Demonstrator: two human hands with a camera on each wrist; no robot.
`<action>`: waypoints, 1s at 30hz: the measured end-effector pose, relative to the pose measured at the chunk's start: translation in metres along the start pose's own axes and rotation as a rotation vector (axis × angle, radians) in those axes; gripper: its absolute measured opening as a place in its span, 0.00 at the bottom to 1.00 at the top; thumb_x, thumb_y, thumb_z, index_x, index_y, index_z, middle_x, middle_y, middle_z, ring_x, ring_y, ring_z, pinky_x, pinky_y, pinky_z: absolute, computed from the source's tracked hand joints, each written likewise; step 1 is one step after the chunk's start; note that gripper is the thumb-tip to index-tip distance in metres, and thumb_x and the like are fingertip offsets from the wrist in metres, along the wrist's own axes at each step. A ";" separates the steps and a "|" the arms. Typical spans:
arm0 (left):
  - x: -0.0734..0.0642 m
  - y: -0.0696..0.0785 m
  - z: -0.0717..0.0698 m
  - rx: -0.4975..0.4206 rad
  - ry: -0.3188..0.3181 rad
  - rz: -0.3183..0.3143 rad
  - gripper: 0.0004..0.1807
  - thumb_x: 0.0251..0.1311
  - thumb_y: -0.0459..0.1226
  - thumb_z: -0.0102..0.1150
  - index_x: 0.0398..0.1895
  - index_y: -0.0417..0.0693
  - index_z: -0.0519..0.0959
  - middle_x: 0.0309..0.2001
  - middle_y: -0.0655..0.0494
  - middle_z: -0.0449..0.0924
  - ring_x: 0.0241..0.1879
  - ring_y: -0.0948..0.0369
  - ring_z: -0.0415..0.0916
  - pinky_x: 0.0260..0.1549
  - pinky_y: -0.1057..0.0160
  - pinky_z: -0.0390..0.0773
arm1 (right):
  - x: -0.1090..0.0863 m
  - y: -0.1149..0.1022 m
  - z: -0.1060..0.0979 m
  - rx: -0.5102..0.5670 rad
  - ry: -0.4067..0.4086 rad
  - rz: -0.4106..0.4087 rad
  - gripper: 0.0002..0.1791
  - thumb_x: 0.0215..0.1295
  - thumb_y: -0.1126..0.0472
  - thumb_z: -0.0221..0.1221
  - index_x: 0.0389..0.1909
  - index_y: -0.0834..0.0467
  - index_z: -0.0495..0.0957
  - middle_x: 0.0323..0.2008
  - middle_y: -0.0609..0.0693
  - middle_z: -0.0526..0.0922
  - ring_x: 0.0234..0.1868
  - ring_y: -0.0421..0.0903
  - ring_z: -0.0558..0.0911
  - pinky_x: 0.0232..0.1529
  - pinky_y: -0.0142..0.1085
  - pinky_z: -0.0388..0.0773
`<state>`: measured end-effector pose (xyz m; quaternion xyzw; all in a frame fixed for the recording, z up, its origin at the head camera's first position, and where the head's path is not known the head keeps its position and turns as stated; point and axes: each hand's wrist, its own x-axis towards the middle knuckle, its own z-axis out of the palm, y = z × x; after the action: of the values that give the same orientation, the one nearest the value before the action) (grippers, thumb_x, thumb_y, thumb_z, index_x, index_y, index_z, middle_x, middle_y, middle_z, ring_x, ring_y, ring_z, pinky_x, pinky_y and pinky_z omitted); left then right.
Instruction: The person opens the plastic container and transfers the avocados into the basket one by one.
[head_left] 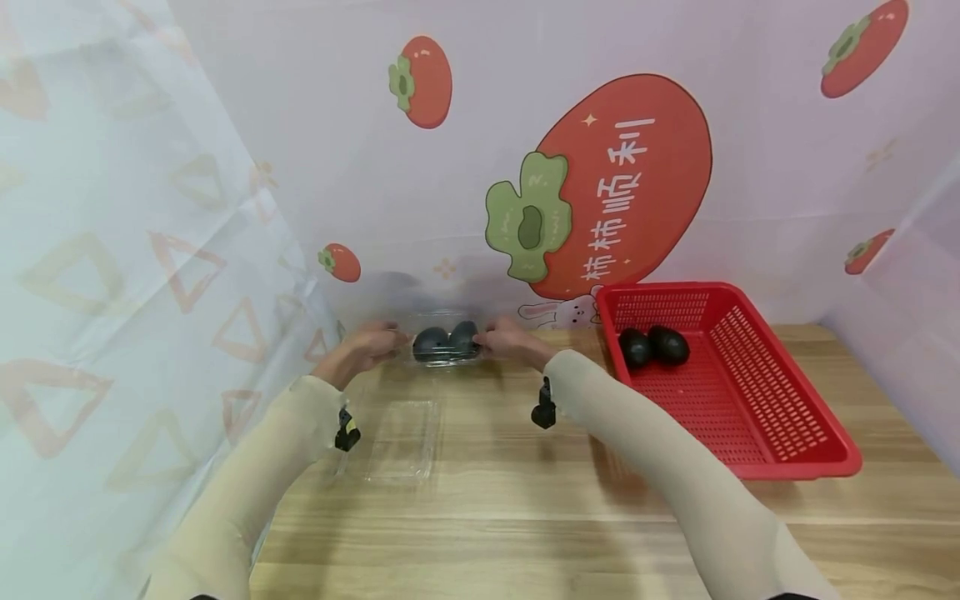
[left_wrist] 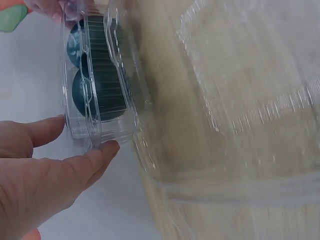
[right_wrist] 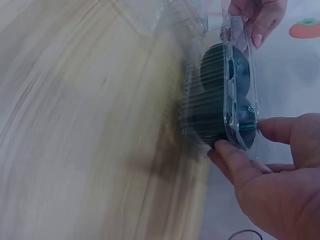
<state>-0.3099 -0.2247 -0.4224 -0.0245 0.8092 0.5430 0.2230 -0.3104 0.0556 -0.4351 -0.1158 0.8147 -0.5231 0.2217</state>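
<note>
A clear plastic clamshell box (head_left: pixel 442 362) with two dark avocados (head_left: pixel 430 342) inside is at the back of the table, near the wall sheet. My left hand (head_left: pixel 366 345) grips its left end, thumb on one side and fingers on the other, as the left wrist view shows. At the opposite end my right hand (head_left: pixel 514 340) holds the box the same way; in the right wrist view the thumb and fingers (right_wrist: pixel 232 157) pinch its edge. The lid lies over the avocados. Another clear plastic box (head_left: pixel 401 477) rests on the wood nearer to me, below my left hand.
On the right stands a red plastic basket (head_left: pixel 813 400) with two more dark avocados (head_left: pixel 667 345) in its far left corner. A printed sheet (head_left: pixel 360 167) hangs behind the wooden table (head_left: pixel 517 517) and along its left side.
</note>
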 end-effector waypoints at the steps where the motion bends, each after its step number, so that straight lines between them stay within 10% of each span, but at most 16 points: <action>1: 0.000 0.001 0.003 0.003 -0.004 0.008 0.38 0.81 0.31 0.45 0.82 0.23 0.40 0.82 0.28 0.43 0.77 0.41 0.56 0.77 0.45 0.60 | -0.002 0.000 -0.003 0.007 -0.006 0.001 0.19 0.81 0.64 0.55 0.24 0.62 0.71 0.18 0.44 0.64 0.21 0.41 0.64 0.35 0.43 0.65; 20: -0.011 0.014 0.055 -0.102 -0.137 0.040 0.37 0.76 0.20 0.41 0.80 0.19 0.36 0.78 0.21 0.50 0.76 0.33 0.58 0.75 0.37 0.60 | -0.056 0.009 -0.044 -0.174 0.007 0.083 0.13 0.79 0.61 0.57 0.50 0.69 0.78 0.37 0.55 0.73 0.43 0.52 0.74 0.46 0.46 0.74; 30: -0.024 0.020 0.075 -0.084 -0.167 0.050 0.35 0.76 0.20 0.44 0.79 0.18 0.42 0.77 0.19 0.52 0.76 0.32 0.58 0.73 0.38 0.64 | -0.080 0.016 -0.054 -0.127 -0.021 0.062 0.15 0.80 0.65 0.56 0.33 0.72 0.79 0.26 0.48 0.73 0.31 0.44 0.72 0.38 0.34 0.76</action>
<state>-0.2685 -0.1542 -0.4190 0.0317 0.7648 0.5820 0.2747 -0.2656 0.1392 -0.4110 -0.1099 0.8471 -0.4620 0.2386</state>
